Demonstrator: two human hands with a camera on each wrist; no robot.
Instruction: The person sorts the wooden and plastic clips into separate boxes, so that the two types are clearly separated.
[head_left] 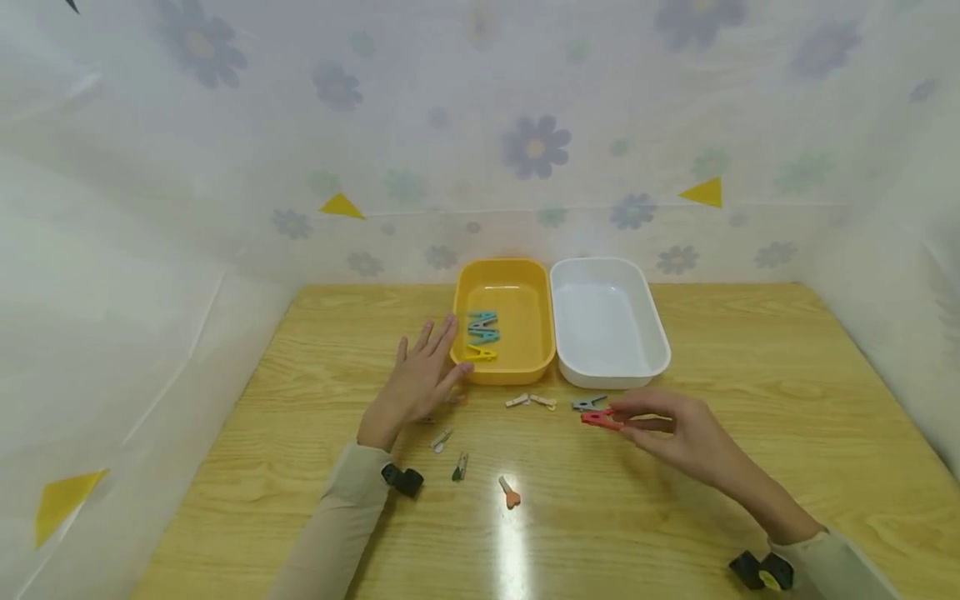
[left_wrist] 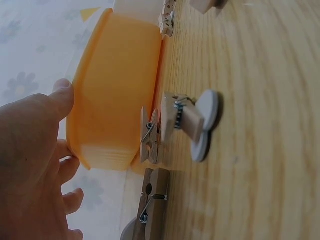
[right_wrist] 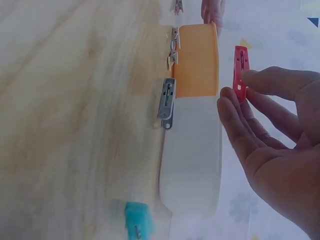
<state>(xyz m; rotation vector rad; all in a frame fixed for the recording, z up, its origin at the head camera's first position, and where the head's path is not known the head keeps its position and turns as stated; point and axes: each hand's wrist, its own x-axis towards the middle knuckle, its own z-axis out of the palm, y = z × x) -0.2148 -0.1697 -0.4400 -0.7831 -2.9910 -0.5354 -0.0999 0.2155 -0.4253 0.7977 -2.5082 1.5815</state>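
My right hand (head_left: 675, 429) pinches a red clothespin (head_left: 601, 419) between thumb and fingers, lifted above the table in front of the white bin (head_left: 573, 367). Close by lies a grey clothespin (right_wrist: 167, 100) on the wood. With fairly straight fingers, my left hand (head_left: 416, 379) touches the left rim of the yellow bin (head_left: 525, 372). Inside that bin are a yellow clothespin (head_left: 482, 353) and several teal and grey ones (head_left: 483, 335). A teal clothespin (right_wrist: 138, 220) shows at the bottom of the right wrist view; the right hand hides it from the head view.
Small wooden clothespins (head_left: 517, 401) lie before the yellow bin, others near the left forearm (left_wrist: 152, 205). One with an orange heart (head_left: 512, 498) lies nearer me, and one with a green end (head_left: 460, 467) left of it. A flowered sheet (head_left: 420, 150) hangs behind the table.
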